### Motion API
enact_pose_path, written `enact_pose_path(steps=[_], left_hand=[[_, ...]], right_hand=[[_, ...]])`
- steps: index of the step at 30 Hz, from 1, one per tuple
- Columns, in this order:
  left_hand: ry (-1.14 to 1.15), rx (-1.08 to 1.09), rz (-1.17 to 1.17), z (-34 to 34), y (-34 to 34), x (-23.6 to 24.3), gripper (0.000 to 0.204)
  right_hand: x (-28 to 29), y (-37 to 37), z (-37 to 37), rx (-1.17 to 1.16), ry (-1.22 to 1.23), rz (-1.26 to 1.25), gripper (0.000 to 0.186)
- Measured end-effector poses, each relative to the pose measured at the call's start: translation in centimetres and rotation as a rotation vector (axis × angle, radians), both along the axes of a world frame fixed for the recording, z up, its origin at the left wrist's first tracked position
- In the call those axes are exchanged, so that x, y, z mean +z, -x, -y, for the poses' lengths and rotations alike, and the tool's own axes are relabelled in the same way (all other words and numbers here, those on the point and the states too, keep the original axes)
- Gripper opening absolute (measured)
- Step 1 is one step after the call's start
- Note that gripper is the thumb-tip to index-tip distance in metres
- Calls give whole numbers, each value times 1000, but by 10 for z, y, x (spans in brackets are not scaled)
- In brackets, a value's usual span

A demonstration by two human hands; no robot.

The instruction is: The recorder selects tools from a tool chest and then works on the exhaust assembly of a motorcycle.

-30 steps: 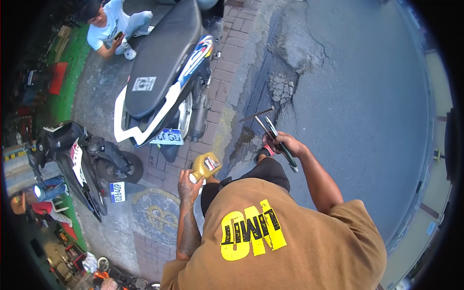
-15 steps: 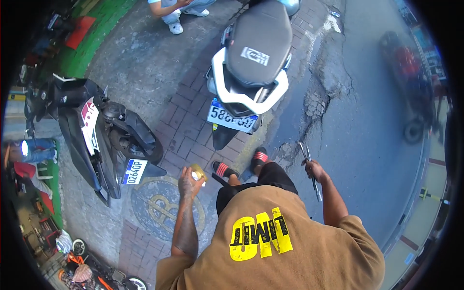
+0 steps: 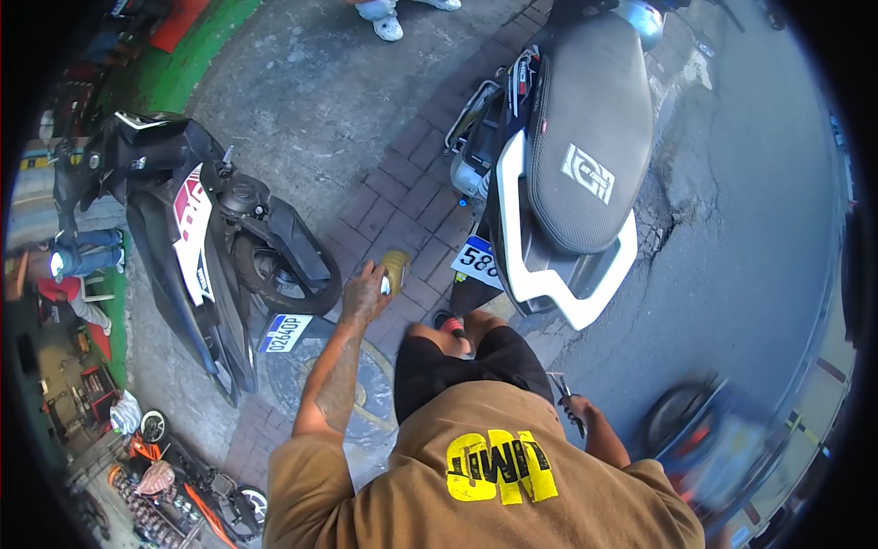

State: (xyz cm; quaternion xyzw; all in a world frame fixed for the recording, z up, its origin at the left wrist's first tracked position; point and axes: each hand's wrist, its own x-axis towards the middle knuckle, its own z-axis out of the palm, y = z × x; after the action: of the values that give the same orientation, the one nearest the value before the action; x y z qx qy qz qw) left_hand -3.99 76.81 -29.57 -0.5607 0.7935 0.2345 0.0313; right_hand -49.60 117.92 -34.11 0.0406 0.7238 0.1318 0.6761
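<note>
My left hand (image 3: 364, 291) is closed round a yellow-gold, rounded thing (image 3: 395, 271) with a whitish part; its kind is not clear. It is held out in front of me, between the two motorcycles. Low at my right side, my right hand (image 3: 576, 408) is closed on slim metal hand tools (image 3: 558, 382) that look like wrenches. Just ahead of me to the right stands a motorcycle with a grey seat (image 3: 590, 119) and a white grab rail (image 3: 585, 311). Its plate (image 3: 476, 261) is partly covered by the rail.
A black motorcycle (image 3: 165, 210) stands at the left. Beyond it are a green floor strip (image 3: 206, 69) and people. An orange motorcycle (image 3: 197, 499) is at lower left. A blurred vehicle (image 3: 722, 439) is on the road at right. Another person's shoe (image 3: 388, 29) shows at the top.
The grey-seated motorcycle now appears nearer and farther right. My left hand has reached forward with the yellow-gold thing; my right hand has dropped closer to my side. A different vehicle passes at right.
</note>
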Motion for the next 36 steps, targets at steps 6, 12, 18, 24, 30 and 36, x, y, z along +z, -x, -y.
enact_pose_path(steps=[6, 12, 18, 24, 30, 36], left_hand=[[-46, -302, 10, 111, 31, -95, 40], [-176, -343, 22, 199, 102, -273, 39], [-152, -292, 39, 277, 83, -403, 24], [-214, -335, -11, 286, 108, -442, 22], [-457, -239, -98, 301, 49, -359, 32], [-768, 78, -29, 315, -177, -265, 20]], right_hand=[[16, -23, -1, -1, 86, -55, 32], [83, -82, -172, -177, 81, -385, 25], [139, -214, 9, -286, -201, -213, 24], [146, -242, 107, -316, -317, -90, 22], [146, -245, 194, -294, -256, 88, 20], [25, -233, 378, -48, 44, 428, 19]])
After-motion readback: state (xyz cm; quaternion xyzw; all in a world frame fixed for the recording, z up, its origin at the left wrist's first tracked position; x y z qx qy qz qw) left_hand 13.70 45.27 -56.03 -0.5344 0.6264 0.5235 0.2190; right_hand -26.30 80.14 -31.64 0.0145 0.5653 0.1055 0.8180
